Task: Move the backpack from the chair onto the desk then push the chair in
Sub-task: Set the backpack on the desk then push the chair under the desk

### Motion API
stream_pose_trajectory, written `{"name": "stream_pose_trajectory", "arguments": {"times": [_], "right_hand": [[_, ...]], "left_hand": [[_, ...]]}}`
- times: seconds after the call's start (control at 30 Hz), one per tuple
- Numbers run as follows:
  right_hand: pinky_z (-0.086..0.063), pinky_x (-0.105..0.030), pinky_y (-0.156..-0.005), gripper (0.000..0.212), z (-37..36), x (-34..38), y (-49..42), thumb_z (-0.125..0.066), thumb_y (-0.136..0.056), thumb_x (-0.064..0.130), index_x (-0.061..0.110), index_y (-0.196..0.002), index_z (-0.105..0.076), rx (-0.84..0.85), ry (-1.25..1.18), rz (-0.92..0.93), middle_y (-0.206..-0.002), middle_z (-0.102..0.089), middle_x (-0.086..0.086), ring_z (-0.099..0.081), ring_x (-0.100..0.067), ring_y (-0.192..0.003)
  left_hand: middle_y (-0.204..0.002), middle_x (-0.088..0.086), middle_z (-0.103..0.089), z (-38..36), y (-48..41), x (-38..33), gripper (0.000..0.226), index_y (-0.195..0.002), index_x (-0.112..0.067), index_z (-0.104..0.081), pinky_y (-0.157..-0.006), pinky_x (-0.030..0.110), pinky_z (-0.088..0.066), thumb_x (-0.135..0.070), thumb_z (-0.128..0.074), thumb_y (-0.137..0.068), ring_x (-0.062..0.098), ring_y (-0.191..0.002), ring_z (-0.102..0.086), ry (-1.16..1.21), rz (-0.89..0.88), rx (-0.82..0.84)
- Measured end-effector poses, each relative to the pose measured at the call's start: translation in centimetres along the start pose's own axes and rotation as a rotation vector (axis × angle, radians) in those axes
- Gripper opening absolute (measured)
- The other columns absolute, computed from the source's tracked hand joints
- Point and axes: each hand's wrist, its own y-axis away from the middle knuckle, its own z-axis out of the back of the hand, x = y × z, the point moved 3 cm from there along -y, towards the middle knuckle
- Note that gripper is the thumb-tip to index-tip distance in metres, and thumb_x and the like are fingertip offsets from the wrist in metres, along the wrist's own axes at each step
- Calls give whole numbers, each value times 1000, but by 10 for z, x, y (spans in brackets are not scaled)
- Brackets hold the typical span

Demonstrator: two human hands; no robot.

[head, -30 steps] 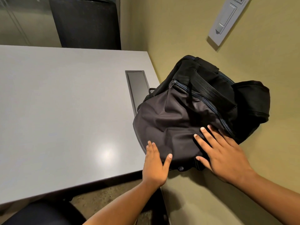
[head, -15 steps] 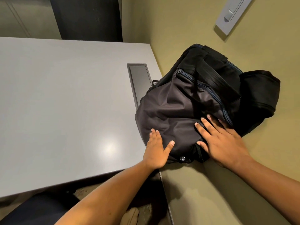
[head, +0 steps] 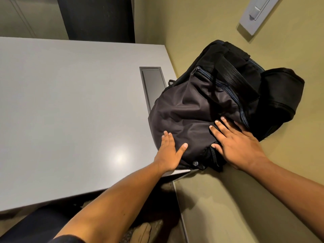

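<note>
Grey desk [head: 70, 102], olive wall [head: 228, 199] (light switch [head: 257, 13]), dark backpack [head: 201, 106] against it

Olive wall [head: 219, 23] with a white light switch [head: 257, 13]

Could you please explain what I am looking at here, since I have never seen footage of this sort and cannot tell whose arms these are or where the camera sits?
There is no machine here. A person wears a wide-angle camera on the head, looking forward and down, so the two bare arms reaching in from the bottom are the wearer's own. The wide lens bends the room, which is why the olive wall on the right seems to tip over.

The grey surface is a desk with a long rectangular panel set into it. A dark backpack lies on the desk's right corner, against the wall. The left hand and right hand both rest flat on its near side, fingers spread, gripping nothing. A switch plate is on the wall, top right.
</note>
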Motion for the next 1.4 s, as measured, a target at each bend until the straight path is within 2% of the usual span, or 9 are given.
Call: {"name": "stream_pose_trajectory", "arguments": {"times": [0.37,0.47,0.57,0.73,0.87,0.93,1.03,1.27,1.4], "right_hand": [[-19,-37,-111,63,3,3,-18,-29,-89,49,14,-134,-56,57,-11,28,-144,-53,-9,-43,-22,-138],[-24,-37,-113,64,17,10,-19,-36,-86,51,13,-133,-57,-26,-24,102,-146,-50,-11,-38,-25,-141],[-30,-43,-116,61,45,16,-22,-47,-87,48,11,-133,-54,-177,-43,154,-149,-46,-12,-30,-29,-145],[-22,-46,-117,59,81,5,-36,-46,-92,46,12,-140,-46,-314,71,99,-155,-37,-12,-22,-30,-147],[-32,-49,-106,71,77,-17,-59,-53,-88,53,20,-148,-36,-164,70,-60,-160,-27,-8,-30,-32,-142],[-29,-48,-109,75,70,-23,-67,-49,-89,57,23,-152,-25,-60,95,-92,-164,-14,-5,-25,-31,-144],[-24,-47,-112,78,66,-26,-72,-44,-91,58,23,-154,-16,-40,112,-85,-165,-3,-4,-16,-29,-147],[-24,-49,-112,78,64,-24,-66,-43,-90,59,21,-154,-20,-30,116,-63,-165,-6,-7,-17,-29,-148],[-24,-50,-113,73,67,-20,-58,-44,-90,57,19,-151,-29,-61,73,-51,-163,-18,-8,-18,-28,-148]], "left_hand": [[-160,6,17,13,-11,-1,92,-152,-8,6,-117,39,-9,-66,-33,-92,20,-147,11,-9,9,-36],[-162,4,7,20,-3,-1,89,-153,-11,-1,-115,37,-20,-66,-36,-91,16,-148,0,-57,-4,-283],[-162,4,2,26,2,-2,87,-153,-13,-3,-114,31,-19,-66,-35,-92,16,-147,-4,-105,-29,-468],[-162,3,9,25,-6,-5,88,-153,-13,0,-116,35,-21,-66,-35,-92,18,-148,-2,-129,-4,-412],[-161,3,13,23,-12,-6,85,-153,-10,4,-118,35,-17,-60,-35,-95,19,-148,3,-104,-48,-312],[-161,4,14,24,-16,-7,85,-153,-9,3,-117,36,-18,-59,-35,-95,20,-148,4,-105,-49,-269],[-161,5,13,26,-21,-9,86,-153,-9,3,-116,37,-17,-61,-35,-95,21,-148,4,-121,-41,-241],[-162,7,10,30,-16,-14,88,-152,-8,3,-116,38,-18,-58,-40,-95,23,-148,0,-130,5,-239],[-161,8,9,38,-16,-18,90,-152,-7,3,-116,39,-19,-57,-44,-94,24,-148,-1,-161,16,-251]]}}
